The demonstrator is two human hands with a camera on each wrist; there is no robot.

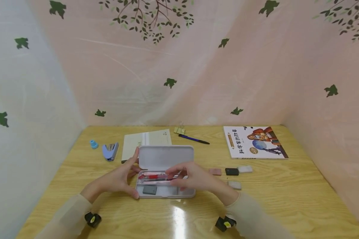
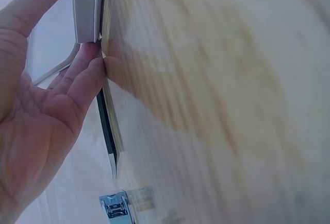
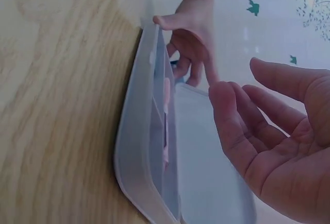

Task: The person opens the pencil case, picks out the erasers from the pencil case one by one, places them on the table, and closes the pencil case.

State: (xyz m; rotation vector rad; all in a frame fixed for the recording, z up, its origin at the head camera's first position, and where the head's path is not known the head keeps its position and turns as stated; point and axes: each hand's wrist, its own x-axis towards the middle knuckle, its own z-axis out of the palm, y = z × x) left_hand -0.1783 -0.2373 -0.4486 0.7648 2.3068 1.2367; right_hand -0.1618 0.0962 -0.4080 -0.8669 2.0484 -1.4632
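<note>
A pale grey pencil case (image 1: 167, 196) lies on the table with its lid (image 1: 166, 157) raised and leaning back. Several pens (image 1: 152, 177), red and pale pink, fill its rear compartment, and a dark grey eraser (image 1: 149, 189) lies at the front left. My left hand (image 1: 119, 177) holds the case's left end, thumb at the front corner and fingers behind. Above the right part of the case hovers my right hand (image 1: 194, 176). In the right wrist view its loosely bent fingers (image 3: 232, 126) have nothing between them. It partly hides the pens in the head view.
Right of the case lie a pink eraser (image 1: 215, 171), a black eraser (image 1: 231, 171) and two whitish erasers (image 1: 244, 169). Behind are a notebook (image 1: 131, 146), a binder clip (image 1: 179, 130), a blue pen (image 1: 194, 139) and a book (image 1: 254, 142). A stapler (image 1: 110, 152) and small blue object (image 1: 93, 144) stand left.
</note>
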